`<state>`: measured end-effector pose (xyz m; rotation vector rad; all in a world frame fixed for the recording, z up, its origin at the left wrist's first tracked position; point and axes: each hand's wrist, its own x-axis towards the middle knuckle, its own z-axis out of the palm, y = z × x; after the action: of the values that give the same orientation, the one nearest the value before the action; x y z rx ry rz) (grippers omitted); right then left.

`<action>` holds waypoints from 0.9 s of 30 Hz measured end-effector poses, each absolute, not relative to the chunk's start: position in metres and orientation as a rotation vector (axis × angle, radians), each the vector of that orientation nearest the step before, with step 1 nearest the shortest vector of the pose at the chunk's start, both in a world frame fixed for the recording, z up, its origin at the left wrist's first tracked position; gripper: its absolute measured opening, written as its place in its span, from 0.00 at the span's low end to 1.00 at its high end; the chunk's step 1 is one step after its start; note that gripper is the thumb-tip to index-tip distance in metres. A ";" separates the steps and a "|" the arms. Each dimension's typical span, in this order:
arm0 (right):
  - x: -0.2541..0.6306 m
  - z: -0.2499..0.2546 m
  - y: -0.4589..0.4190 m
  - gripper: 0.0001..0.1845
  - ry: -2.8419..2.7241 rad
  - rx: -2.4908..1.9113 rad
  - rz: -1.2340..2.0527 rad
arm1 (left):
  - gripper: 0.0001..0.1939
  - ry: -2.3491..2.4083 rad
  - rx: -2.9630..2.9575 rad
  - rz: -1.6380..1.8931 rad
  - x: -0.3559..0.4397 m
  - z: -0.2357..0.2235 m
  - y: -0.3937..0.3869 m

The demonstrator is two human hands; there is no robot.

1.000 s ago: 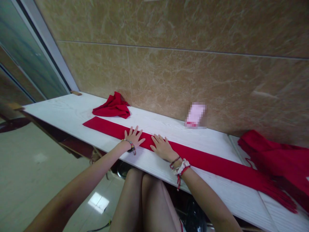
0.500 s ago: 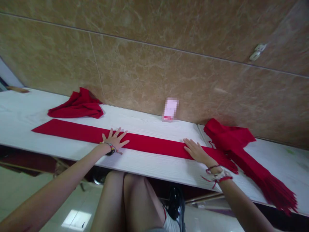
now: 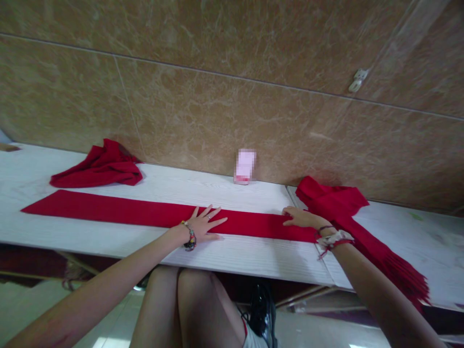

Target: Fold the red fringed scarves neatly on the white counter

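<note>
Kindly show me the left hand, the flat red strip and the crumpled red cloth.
Left hand point(image 3: 201, 226), head view: back of hand.
Flat red strip point(image 3: 123, 211), head view: left stretch.
Crumpled red cloth point(image 3: 100, 170), head view: middle.

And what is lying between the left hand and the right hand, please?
In the head view, a flat stretch of the long red cloth lies between the left hand and the right hand, on the white tabletop.

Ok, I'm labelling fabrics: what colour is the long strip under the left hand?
The long strip is plain deep red, clearest in the head view.
</note>
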<state>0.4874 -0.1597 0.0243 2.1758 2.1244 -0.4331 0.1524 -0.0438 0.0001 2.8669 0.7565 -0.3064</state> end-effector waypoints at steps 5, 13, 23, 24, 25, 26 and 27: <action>0.490 0.035 -0.153 0.12 2.087 2.144 -0.529 | 0.31 0.569 2.899 -0.284 0.163 -0.003 -0.044; 0.495 0.049 -0.149 0.11 2.069 2.051 -0.509 | 0.30 0.571 2.876 -0.285 0.169 -0.002 -0.042; 0.495 0.047 -0.144 0.09 1.989 2.145 -0.403 | 0.28 0.579 2.858 -0.295 0.179 -0.001 -0.030; 0.496 0.050 -0.144 0.09 2.017 2.145 -0.439 | 0.28 0.587 2.849 -0.281 0.178 -0.001 -0.030; 0.496 0.054 -0.143 0.10 2.065 2.149 -0.484 | 0.27 0.603 2.831 -0.256 0.177 -0.002 -0.029; 0.495 0.059 -0.141 0.11 2.132 2.164 -0.530 | 0.26 0.628 2.794 -0.205 0.176 -0.002 -0.029; 0.493 0.066 -0.140 0.13 2.212 2.194 -0.570 | 0.26 0.657 2.747 -0.134 0.177 -0.001 -0.028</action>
<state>0.4928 -0.1400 0.0661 2.1943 2.2123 -0.5702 0.1770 -0.0281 -0.0015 2.7471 0.6570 -0.1339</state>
